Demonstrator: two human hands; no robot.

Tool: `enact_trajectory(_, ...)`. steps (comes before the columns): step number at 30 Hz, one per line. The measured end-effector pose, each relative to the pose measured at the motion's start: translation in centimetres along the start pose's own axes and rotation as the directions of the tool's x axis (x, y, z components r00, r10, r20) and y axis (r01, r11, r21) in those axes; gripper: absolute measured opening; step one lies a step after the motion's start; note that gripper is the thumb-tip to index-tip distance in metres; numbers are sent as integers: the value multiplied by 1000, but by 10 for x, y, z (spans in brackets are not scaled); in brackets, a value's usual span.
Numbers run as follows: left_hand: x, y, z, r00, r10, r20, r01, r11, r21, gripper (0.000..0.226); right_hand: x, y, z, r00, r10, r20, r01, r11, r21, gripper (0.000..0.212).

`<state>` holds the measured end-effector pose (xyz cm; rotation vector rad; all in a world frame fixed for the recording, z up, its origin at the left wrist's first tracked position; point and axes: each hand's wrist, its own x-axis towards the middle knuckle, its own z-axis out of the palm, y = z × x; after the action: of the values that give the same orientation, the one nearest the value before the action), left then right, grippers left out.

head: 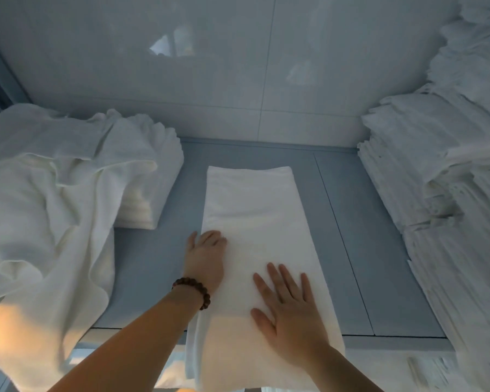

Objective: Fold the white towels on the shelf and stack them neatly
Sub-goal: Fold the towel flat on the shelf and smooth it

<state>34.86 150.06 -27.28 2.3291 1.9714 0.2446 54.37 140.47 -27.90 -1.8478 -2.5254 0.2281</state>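
At the centre of the frame a white towel [252, 210] lies on the blue-grey shelf [351, 222], already folded into one long strip. Its long axis runs straight away from the person, from the lower edge of the picture up toward the back wall. The near end hangs over the shelf's front lip.

The right hand [292, 309] rests flat on the near half of the strip, fingers [286, 281] straight and spread, holding nothing. The left hand [205, 256], with a beaded bracelet [193, 290] at the wrist, sits higher in the frame at the strip's left edge. Its thumb lies off the cloth and its fingertips are on it. Whether they pinch that edge or only press it I cannot tell.

Both hands are on the near half, so the far end lies beyond them, up the frame. The next fold probably has to go across the long axis, bringing one end over to the other. The overhanging near end is closest to the right hand.

Loose towels [40, 193] are heaped at the left over a small folded stack [137, 213]. A tall folded stack [436, 165] fills the right side.
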Motion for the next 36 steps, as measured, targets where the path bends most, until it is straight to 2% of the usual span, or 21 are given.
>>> enact_trajectory(2,-1,6,-3,995,-11,-102,13,1000,21,44,3,-1,-7,998,10,-57,-9,1000,22,55)
enact_trajectory(3,2,11,-1,992,45,-118,-48,999,-21,45,9,1,-11,993,16,-119,-10,999,47,50)
enact_trajectory(5,11,26,5,973,220,-68,-225,972,-72,55,31,6,-18,976,39,-216,-18,995,95,44)
enact_trajectory(7,21,39,13,962,271,10,-270,961,-63,61,59,14,-23,981,54,-187,-36,994,102,47)
enact_trajectory(11,34,30,34,995,83,63,-86,995,42,64,96,41,-13,994,109,-24,-108,994,27,54)
enact_trajectory(14,47,18,33,992,-112,51,109,992,61,65,108,57,-9,968,249,-22,-249,968,-27,59)
enact_trajectory(16,59,21,27,980,-196,-16,197,977,78,63,119,60,-11,947,316,-47,-317,948,-11,59)
enact_trajectory(18,69,33,25,988,-128,-84,132,990,44,60,133,57,-16,962,264,-76,-263,965,17,55)
enact_trajectory(21,66,50,37,996,93,-11,-94,996,-9,59,146,53,-15,996,57,-75,-56,998,12,53)
enact_trajectory(23,62,43,45,999,50,8,-50,998,25,62,150,57,-11,997,31,-68,-30,1000,2,53)
enact_trajectory(27,76,18,36,970,-244,11,242,966,92,69,161,68,-16,977,211,-39,-212,977,-26,59)
enact_trajectory(28,82,17,34,964,-265,3,264,959,107,69,166,68,-18,977,208,-47,-209,978,-21,58)
enact_trajectory(29,87,20,34,973,-230,-3,229,968,99,67,171,65,-19,985,162,-61,-163,987,-4,56)
enact_trajectory(32,95,30,42,996,77,45,-79,996,29,58,183,57,-16,997,-46,-69,49,998,40,51)
enact_trajectory(33,100,26,44,993,113,44,-114,993,32,58,187,58,-15,996,-64,-67,66,997,31,51)
enact_trajectory(34,107,19,44,996,81,39,-82,996,41,58,192,62,-15,997,-45,-66,46,999,13,52)
enact_trajectory(36,122,2,40,993,-109,44,107,993,59,61,205,75,-19,997,74,-38,-75,996,-37,55)
